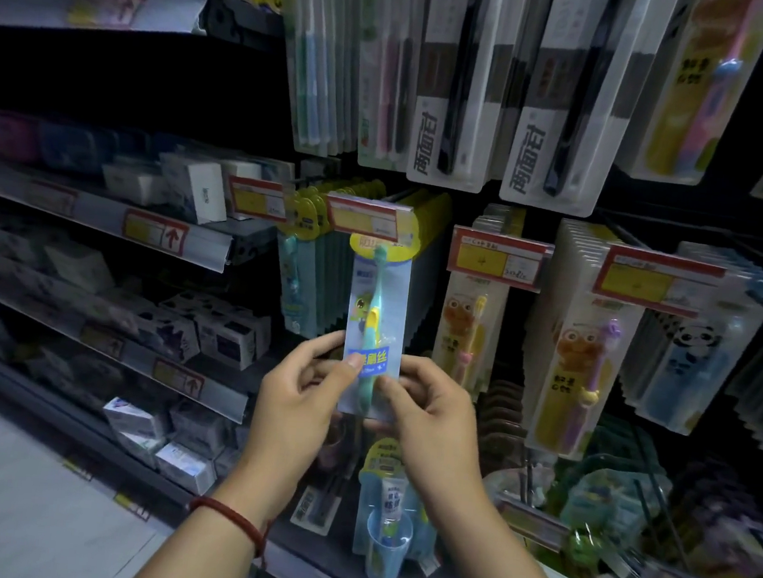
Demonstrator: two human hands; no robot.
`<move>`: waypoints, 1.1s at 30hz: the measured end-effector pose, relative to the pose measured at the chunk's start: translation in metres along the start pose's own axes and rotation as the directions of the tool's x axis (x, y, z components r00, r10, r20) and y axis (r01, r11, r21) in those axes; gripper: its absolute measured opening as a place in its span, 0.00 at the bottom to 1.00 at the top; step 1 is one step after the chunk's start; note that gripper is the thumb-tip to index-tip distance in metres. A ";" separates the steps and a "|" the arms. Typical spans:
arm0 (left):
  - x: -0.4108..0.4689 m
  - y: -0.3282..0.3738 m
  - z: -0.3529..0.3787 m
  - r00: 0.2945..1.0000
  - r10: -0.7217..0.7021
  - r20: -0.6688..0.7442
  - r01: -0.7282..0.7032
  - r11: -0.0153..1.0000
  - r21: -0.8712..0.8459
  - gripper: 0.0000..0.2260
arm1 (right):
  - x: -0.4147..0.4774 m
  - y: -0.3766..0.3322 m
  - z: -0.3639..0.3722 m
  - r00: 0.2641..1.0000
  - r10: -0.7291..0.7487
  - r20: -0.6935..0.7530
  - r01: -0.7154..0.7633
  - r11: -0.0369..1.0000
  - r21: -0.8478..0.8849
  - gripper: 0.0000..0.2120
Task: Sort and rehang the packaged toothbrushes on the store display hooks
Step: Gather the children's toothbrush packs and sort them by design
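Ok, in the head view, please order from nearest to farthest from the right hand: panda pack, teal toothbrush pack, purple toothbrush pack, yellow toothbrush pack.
1. teal toothbrush pack, pinched by the right hand.
2. yellow toothbrush pack, hanging just to its right.
3. purple toothbrush pack, one hook further right.
4. panda pack, far right.

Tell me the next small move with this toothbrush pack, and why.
Probably push the pack back toward the row of matching packs behind it: left hand and right hand pinch its lower end, and its yellow top sits just under the price tag at that row's front.
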State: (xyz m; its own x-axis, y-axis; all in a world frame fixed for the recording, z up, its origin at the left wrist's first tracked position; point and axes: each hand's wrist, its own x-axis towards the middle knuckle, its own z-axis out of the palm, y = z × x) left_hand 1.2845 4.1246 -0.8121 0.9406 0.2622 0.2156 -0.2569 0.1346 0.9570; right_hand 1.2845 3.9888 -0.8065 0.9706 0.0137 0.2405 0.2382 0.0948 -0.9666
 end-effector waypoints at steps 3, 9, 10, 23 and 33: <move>0.003 -0.003 -0.004 0.999 0.036 0.009 -0.036 0.999 0.036 0.10 | 0.000 0.004 0.005 1.000 -0.003 -0.009 0.003 1.000 -0.022 0.08; 0.002 -0.013 -0.008 1.000 -0.007 -0.011 0.008 0.999 0.035 0.09 | -0.003 0.009 0.011 0.998 -0.065 -0.005 0.063 0.983 -0.171 0.09; 0.001 -0.013 -0.008 1.000 -0.018 -0.012 0.018 1.000 0.024 0.11 | -0.003 0.010 0.011 0.998 -0.062 -0.010 0.059 0.983 -0.173 0.09; 0.021 -0.033 0.002 0.991 -0.096 -0.097 0.110 0.983 0.145 0.09 | 0.017 0.029 0.002 0.998 0.016 -0.065 -0.043 0.899 -0.437 0.08; -0.039 0.004 -0.015 0.997 0.069 0.027 -0.069 0.732 0.678 0.19 | -0.047 -0.017 -0.044 0.993 0.002 0.116 0.095 0.566 -0.819 0.24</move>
State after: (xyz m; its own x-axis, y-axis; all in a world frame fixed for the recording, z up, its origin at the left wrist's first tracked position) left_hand 1.2433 4.1286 -0.8200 0.9262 0.2450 0.2864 -0.1024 -0.5678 0.8168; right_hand 1.2366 3.9425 -0.8051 0.9602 0.1294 0.2474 0.2564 -0.7598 -0.5974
